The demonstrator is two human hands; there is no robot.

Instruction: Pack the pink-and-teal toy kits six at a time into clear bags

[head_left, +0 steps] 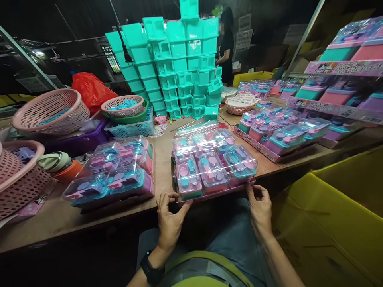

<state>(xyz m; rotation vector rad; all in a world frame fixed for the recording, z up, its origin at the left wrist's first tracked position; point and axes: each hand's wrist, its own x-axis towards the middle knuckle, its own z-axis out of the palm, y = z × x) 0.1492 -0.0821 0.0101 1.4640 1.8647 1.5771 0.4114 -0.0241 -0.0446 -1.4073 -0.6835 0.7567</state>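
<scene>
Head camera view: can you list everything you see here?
wrapped toy pack: one, pink and teal, near edge of table
second toy pack: one, same colours, to its left
boxes: many, teal, stacked at far end
baskets: at least four, pink, mostly left
bin: one, yellow, right of table
left hand: one, bare, thumb at pack's near left corner
right hand: one, bare, fingers pinching pack's near right corner
</scene>
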